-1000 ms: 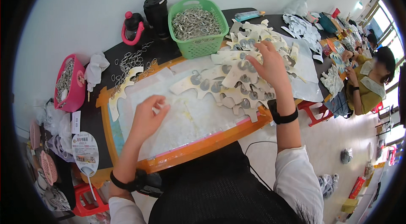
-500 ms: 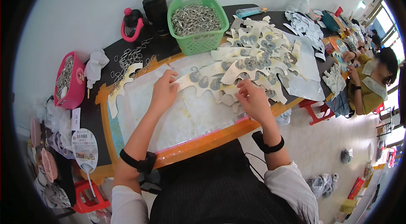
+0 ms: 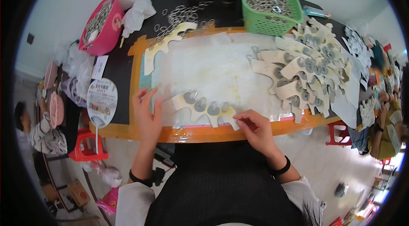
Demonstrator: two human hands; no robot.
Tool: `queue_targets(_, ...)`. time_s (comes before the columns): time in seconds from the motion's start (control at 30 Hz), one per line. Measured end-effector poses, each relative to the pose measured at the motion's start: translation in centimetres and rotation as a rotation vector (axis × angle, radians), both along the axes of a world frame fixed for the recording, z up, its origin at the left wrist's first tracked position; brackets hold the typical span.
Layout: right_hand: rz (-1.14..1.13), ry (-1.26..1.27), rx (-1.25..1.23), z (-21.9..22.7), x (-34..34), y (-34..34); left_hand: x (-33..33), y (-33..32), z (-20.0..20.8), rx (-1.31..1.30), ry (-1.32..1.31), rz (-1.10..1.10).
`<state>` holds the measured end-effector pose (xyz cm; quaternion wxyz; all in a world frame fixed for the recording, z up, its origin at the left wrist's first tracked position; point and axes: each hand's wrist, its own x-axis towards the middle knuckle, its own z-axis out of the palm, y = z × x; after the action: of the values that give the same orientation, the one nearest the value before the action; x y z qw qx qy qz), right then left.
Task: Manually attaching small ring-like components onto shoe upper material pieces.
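A curved cream cut-out strip [image 3: 199,108] with short tabs and round grey patches lies near the front edge of the covered work surface. Small metal rings sit on some of its patches. My right hand [image 3: 255,130] has thumb and forefinger closed at the strip's right end. Off its left end, my left hand [image 3: 147,115] hovers with fingers apart, holding nothing. Many similar strips with grey patches form a heap [image 3: 306,64] to the right. Another cream strip [image 3: 168,42] lies at the far left, beside loose metal rings [image 3: 183,15].
A green basket [image 3: 268,25] and a pink basket [image 3: 113,30] hold metal rings. Orange tape [image 3: 196,135] edges the translucent sheet. A white paddle fan [image 3: 102,100] juts out at left. Other people sit on both sides; a red stool [image 3: 87,147] stands lower left.
My view has swung left. The cream strip now lies apart from the heap, near the front edge. Both hands have come nearer to me, away from the heap.
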<state>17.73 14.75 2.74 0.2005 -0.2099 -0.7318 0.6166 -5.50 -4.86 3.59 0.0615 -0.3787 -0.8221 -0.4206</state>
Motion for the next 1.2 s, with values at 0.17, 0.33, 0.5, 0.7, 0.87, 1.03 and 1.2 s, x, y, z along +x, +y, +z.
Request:
queue_targets(0.17,0.033,-0.033,-0.129,0.6,-0.3,-1.4,8.4,-1.6,1.0,-0.116,-0.977,-0.335)
queue_targets(0.33,0.067,0.035,-0.199,1.1,1.4,-2.1,11.8,3.9,0.0,0.299,-1.684,-0.282)
queue_targets(0.5,0.123,0.028,-0.134,0.7,2.0,-2.6,12.6,4.7,-0.9,0.466,-1.584,-0.181)
queue_targets(0.7,0.003,0.092,-0.184,0.2,-0.7,-2.2,12.1,4.3,-0.9,0.547,-1.370,-0.123)
queue_targets(0.87,-0.039,0.123,0.029,0.0,-2.4,-2.8,11.7,3.8,-0.8,0.547,-1.338,-0.080)
queue_targets(1.03,-0.066,0.163,0.297,0.7,-3.4,-3.3,11.8,3.6,-1.3,0.559,-1.286,-0.061)
queue_targets(1.2,-0.114,0.051,0.231,1.3,-3.5,-3.7,12.1,3.9,-0.8,0.485,-1.132,-0.087)
